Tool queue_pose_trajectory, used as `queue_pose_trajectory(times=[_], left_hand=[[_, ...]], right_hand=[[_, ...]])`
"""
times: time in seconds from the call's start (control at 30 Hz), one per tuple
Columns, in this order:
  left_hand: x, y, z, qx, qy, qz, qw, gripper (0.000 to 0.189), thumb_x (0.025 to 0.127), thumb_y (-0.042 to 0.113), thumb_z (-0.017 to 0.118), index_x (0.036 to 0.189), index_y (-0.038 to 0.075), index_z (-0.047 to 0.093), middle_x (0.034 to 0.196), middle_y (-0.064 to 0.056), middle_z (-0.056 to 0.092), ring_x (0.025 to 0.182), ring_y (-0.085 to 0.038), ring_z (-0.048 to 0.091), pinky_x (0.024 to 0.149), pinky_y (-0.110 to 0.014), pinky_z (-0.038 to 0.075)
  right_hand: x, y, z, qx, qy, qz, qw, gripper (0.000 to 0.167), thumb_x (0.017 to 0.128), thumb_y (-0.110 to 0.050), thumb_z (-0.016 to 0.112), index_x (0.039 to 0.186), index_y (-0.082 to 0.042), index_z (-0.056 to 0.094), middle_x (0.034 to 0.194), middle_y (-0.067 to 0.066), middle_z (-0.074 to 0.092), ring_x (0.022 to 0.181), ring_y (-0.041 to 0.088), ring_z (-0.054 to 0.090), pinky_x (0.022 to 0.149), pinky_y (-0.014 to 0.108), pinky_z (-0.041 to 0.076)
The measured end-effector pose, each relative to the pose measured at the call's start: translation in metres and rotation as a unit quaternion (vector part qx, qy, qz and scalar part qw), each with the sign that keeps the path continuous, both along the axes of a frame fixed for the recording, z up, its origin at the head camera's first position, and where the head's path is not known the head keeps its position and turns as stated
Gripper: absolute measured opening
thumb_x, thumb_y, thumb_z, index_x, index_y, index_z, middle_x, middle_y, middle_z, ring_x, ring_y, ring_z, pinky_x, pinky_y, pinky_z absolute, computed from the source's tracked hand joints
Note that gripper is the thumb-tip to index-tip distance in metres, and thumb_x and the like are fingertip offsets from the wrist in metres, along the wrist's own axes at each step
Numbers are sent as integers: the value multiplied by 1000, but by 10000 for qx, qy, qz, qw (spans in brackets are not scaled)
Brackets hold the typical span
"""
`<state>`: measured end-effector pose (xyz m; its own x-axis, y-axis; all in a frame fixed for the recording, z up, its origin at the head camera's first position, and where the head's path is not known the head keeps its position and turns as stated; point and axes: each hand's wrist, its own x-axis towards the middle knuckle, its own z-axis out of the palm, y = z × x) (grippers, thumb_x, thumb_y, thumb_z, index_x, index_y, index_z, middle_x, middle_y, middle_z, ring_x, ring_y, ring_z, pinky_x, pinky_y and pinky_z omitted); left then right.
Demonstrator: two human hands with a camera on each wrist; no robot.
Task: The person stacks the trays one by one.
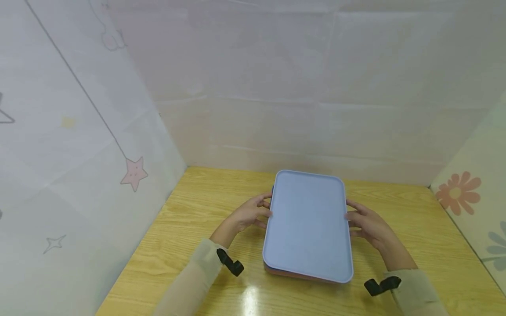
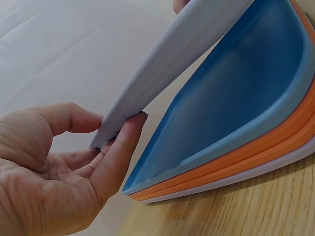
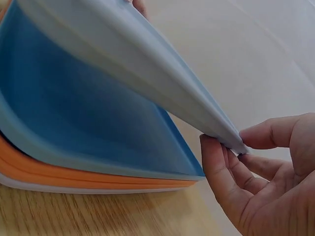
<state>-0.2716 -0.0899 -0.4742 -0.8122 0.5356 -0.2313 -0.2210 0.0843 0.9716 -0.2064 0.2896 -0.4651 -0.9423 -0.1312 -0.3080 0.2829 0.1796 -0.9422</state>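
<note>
A pale lavender-blue tray is held between both hands, raised above a stack of trays. My left hand pinches its left edge, thumb on top and fingers beneath, as the left wrist view shows. On the opposite edge, my right hand grips in the same way. Directly below lies a blue tray, the top one of the stack. Under it come orange trays, with a pale tray at the bottom. In the head view the lifted tray hides most of the stack.
The stack sits on a wooden table. A pale cloth wall rises behind the table. To the left stands a wall with a pink star, and to the right one with a red flower.
</note>
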Motion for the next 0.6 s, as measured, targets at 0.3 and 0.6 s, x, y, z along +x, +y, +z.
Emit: queue_pose_trajectory(times=[0.3, 0.6], left_hand=[[2, 4, -5, -20, -85, 49, 10000, 75, 91, 1, 65, 158, 12, 32, 125, -20, 48, 101, -27, 61, 75, -43, 63], [-1, 5, -9, -139, -79, 48, 9999, 74, 92, 2, 65, 158, 12, 33, 125, -19, 50, 102, -27, 61, 75, -42, 63]], right_hand=[[-3, 1, -5, -31, -117, -27, 9999, 73, 101, -17, 59, 162, -7, 19, 119, 10, 65, 99, 21, 67, 86, 44, 60], [-7, 2, -10, -30, -179, -90, 9998, 72, 102, -17, 59, 162, -7, 21, 116, 8, 67, 99, 21, 67, 84, 43, 60]])
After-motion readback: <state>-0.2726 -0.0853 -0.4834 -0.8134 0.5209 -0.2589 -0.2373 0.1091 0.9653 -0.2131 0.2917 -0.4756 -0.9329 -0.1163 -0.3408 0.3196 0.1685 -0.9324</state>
